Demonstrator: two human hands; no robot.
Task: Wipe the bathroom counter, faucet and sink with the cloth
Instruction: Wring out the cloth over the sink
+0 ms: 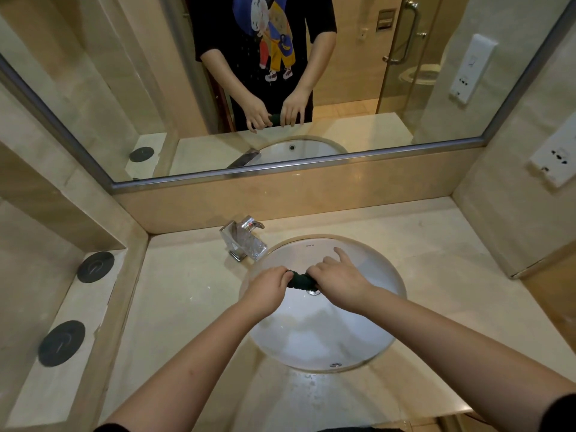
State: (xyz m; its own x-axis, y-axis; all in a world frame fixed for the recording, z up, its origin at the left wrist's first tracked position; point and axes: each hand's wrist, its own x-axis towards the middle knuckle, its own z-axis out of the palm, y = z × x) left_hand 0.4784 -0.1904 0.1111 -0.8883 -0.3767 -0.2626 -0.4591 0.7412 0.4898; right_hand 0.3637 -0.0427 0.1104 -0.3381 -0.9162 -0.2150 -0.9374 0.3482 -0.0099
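**Both hands clench the dark cloth over the sink**

Both hands are clamped on a dark green cloth (pixel 300 281), the left hand (pixel 268 288) on one end and the right hand (pixel 338 280) on the other. The cloth is bunched into a short, tight roll between them. The left fingers curl fully round their end. The right hand grips with its thumb and most of its fingers, while its forefinger (pixel 340 253) sticks out straight toward the back of the basin.

The cloth is held over the round white sink (pixel 311 338), just above the metal drain (pixel 313 293), part of which shows below the roll. Both forearms reach in across the front edge of the pale stone counter (pixel 187 291).

A square chrome faucet (pixel 246 241) stands on the counter at the back left of the sink, its spout angled toward the basin and well apart from the hands.

Two black discs (pixel 95 267) lie on a lower ledge (pixel 78 307) to the left. The wall mirror (pixel 140 88) behind the counter shows the same two hands closed on the cloth. A white socket plate (pixel 558 160) sits on the right wall.
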